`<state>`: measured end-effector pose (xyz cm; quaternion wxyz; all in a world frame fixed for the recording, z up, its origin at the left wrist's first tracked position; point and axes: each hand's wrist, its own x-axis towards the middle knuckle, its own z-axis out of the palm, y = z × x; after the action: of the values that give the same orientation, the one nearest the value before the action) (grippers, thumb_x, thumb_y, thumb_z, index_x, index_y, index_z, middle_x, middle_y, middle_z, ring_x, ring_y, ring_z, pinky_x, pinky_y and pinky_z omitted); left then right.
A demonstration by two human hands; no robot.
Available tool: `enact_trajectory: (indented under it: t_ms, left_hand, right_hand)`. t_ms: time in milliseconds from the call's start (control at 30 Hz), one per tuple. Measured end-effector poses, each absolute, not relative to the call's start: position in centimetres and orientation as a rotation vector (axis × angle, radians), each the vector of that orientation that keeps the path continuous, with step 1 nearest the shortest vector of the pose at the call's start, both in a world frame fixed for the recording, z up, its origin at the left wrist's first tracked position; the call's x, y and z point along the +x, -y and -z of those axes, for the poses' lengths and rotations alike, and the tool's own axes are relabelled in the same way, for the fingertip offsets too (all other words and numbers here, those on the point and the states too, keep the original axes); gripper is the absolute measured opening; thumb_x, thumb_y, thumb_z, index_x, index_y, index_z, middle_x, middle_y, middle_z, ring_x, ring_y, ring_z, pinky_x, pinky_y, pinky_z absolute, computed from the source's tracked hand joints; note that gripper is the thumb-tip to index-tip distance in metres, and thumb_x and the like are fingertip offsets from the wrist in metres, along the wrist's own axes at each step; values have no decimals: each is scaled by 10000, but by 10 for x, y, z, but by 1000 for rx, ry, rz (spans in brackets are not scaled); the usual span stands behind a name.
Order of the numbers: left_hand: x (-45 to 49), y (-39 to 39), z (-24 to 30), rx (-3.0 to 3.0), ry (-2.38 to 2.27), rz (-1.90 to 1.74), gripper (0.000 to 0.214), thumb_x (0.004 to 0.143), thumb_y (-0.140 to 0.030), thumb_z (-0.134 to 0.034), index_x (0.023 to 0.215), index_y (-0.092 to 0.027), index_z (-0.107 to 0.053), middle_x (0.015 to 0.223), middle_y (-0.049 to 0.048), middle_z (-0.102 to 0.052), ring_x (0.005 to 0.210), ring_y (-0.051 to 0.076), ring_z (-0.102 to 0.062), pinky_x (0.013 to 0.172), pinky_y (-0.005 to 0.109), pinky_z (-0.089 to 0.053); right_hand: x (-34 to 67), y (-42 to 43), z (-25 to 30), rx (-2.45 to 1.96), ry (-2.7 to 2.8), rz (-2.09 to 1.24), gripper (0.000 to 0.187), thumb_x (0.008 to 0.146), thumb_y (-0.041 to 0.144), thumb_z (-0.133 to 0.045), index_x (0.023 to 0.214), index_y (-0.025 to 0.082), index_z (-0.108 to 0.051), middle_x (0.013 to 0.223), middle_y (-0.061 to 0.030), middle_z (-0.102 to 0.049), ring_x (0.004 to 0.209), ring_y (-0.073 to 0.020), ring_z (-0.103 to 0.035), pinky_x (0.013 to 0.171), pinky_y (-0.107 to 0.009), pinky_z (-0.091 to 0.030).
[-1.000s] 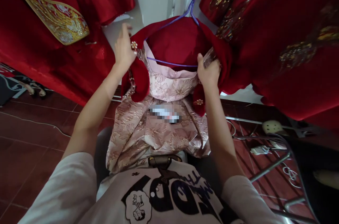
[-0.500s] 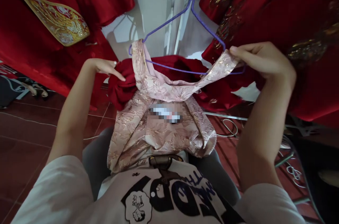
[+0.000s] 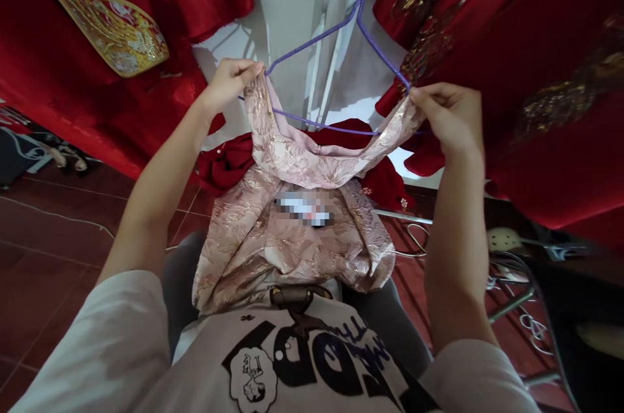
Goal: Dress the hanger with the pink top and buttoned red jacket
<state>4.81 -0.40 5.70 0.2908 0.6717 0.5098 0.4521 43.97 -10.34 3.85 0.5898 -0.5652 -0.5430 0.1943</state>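
Observation:
A shiny pink brocade dress [image 3: 312, 169] lies over the lap, its neckline and straps raised on a purple hanger [image 3: 324, 29]. My left hand [image 3: 231, 84] pinches the top of the left strap, close to the hanger's corner. On the other side my right hand [image 3: 446, 114] grips the right strap between thumb and fingers, beside the hanger's right arm. Both hands are closed on the fabric. The hanger's lower bar passes behind the neckline. A pixelated patch covers part of the dress's middle. Dark red cloth [image 3: 227, 166] is bunched behind the dress.
Red garments with gold embroidery [image 3: 129, 42] hang at the left, and others with gold beading [image 3: 424, 36] at the right. A metal-framed chair [image 3: 533, 296] stands at the lower right. White cables [image 3: 536, 332] lie on the tiled floor [image 3: 53, 257].
My left hand has moved up and right from beside the red cloth and taken hold of the left strap. My right hand, still on its strap, has shifted slightly left.

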Motion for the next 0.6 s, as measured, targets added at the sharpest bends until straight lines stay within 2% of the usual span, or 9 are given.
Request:
enact_trajectory:
  t_ms: [67,133,267,367,467,533,600]
  left_hand:
    - [50,4,-53,1798,-1334,-1229,528,1144,-258,-598,647,-187,-434,620,-39,-283,746,120,-248,632,228,-262]
    - [49,1,-47,1737,-1364,-1337,607,1159,-278,-570,614,-195,-316,648,-36,-228,738,115,-213,630,232,-236]
    - [28,-3,-24,1538,-1575,-1379,610,1145,-246,-600,588,-183,-358,607,-54,-264,654,96,-254,593,248,-218]
    - [8,8,4,1466,-1711,-1277,606,1099,-186,-584,542,-198,-346,555,-65,-271,558,93,-237,568,276,-187]
    - [1,26,25,1665,-1723,-1026,536,1034,-187,-598,530,-192,-415,530,-57,-339,532,98,-295,576,269,-221]
    - [6,37,30,1953,-1667,-827,435,1017,-199,-597,586,-169,-552,560,-30,-471,560,118,-408,601,260,-280]
    - [18,46,26,2296,-1550,-615,321,1028,-219,-590,735,-154,-702,675,13,-635,645,149,-549,654,256,-357]
  right_hand:
    - [437,100,-39,-1325,1193,-426,101,903,80,-783,830,150,-784,702,11,-713,620,-95,-570,711,-289,-498]
    - [441,98,-37,-1341,1122,-354,120,913,58,-762,826,140,-772,736,-4,-725,650,-102,-597,748,-297,-524]
    - [460,107,-19,-1454,914,-233,220,914,23,-721,740,154,-693,722,-19,-695,693,-133,-651,839,-340,-591]
    - [469,125,5,-1529,729,-321,288,956,39,-637,712,190,-603,648,9,-635,628,-145,-645,787,-365,-630]
    - [467,137,21,-1486,721,-404,229,960,47,-623,799,205,-581,684,16,-659,664,-142,-676,786,-333,-637]
    - [463,135,26,-1425,768,-471,163,982,78,-616,900,215,-583,815,-5,-714,754,-134,-707,797,-302,-627]
    - [457,126,28,-1410,813,-562,118,997,121,-621,967,227,-579,965,-33,-744,859,-129,-718,837,-292,-612]
